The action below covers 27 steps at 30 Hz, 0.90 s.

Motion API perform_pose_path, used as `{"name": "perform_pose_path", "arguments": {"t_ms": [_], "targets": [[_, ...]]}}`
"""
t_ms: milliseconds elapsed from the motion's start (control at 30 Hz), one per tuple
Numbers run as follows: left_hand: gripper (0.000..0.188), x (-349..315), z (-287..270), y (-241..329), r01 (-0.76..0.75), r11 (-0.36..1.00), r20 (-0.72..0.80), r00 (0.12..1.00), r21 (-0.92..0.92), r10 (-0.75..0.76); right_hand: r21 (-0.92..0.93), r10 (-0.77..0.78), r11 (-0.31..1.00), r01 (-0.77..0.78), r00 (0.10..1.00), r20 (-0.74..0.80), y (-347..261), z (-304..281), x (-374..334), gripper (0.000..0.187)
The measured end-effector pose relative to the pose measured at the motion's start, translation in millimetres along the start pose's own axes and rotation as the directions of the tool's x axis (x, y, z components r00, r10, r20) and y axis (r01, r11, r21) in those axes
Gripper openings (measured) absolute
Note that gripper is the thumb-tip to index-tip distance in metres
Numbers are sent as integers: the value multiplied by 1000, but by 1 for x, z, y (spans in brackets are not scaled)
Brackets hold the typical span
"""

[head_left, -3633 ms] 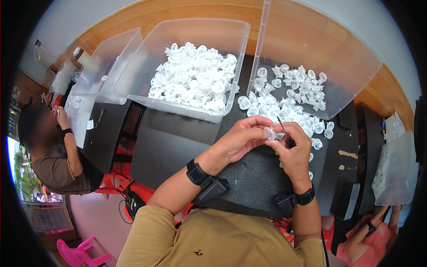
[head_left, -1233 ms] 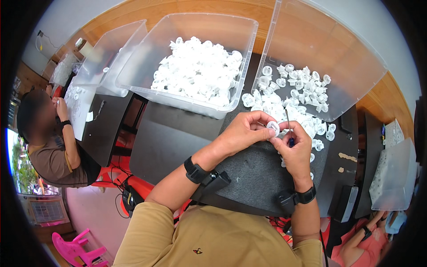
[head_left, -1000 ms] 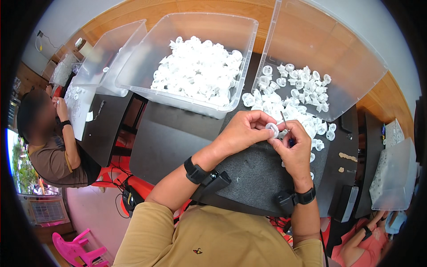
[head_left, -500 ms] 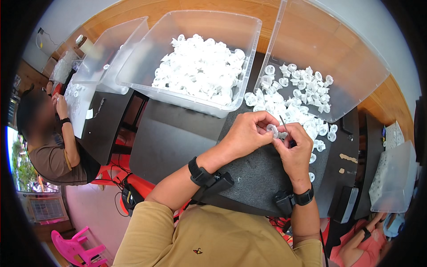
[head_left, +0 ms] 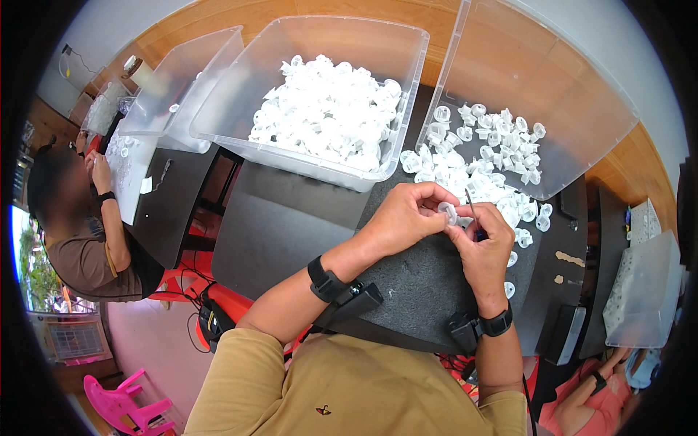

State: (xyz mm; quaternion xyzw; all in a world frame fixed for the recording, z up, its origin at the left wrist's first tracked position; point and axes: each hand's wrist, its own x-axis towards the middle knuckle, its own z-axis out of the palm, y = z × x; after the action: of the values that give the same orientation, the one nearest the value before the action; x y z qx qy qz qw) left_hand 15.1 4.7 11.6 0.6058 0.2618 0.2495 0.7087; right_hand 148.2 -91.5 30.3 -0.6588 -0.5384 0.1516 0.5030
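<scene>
Between the thumb and fingers of my left hand is a small white plastic part with a round, clear end. My right hand is closed round a thin-bladed tool, its narrow metal end pointing up and its dark handle mostly hidden in the palm. The right fingertips meet the plastic part beside the left ones. Just beyond both hands lies a loose heap of similar white parts on a dark grey mat; a few more lie to the right of my right hand.
A clear bin piled with white parts stands at the back. Another clear bin lies tipped, open toward the heap. At the left, a co-worker works at another dark table. Stacked clear tubs are at the right.
The plastic part has turned slightly in my fingers. The tool has shifted a little to the right and stands more upright. The heap and bins look unchanged.
</scene>
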Motion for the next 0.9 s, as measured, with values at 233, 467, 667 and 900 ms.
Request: {"name": "perform_pose_path", "arguments": {"t_ms": [233, 467, 667, 900], "targets": [[24, -1, 1, 2, 19, 999, -3, 1000, -36, -19, 1, 13, 1000, -13, 1000, -7, 0, -1, -1, 23], [24, 0, -5, 0, 35, 995, 41, 999, -98, -31, -9, 14, 1000, -14, 1000, -21, -1, -2, -2, 23], [22, 0, -8, 2, 19, 1000, 61, 998, -25, -17, 5, 21, 1000, -21, 1000, -9, -3, -3, -1, 23], [23, -1, -10, 9, -13, 997, 62, 998, 72, 9, 2, 23, 1000, -23, 1000, -1, -3, -4, -1, 23]]}}
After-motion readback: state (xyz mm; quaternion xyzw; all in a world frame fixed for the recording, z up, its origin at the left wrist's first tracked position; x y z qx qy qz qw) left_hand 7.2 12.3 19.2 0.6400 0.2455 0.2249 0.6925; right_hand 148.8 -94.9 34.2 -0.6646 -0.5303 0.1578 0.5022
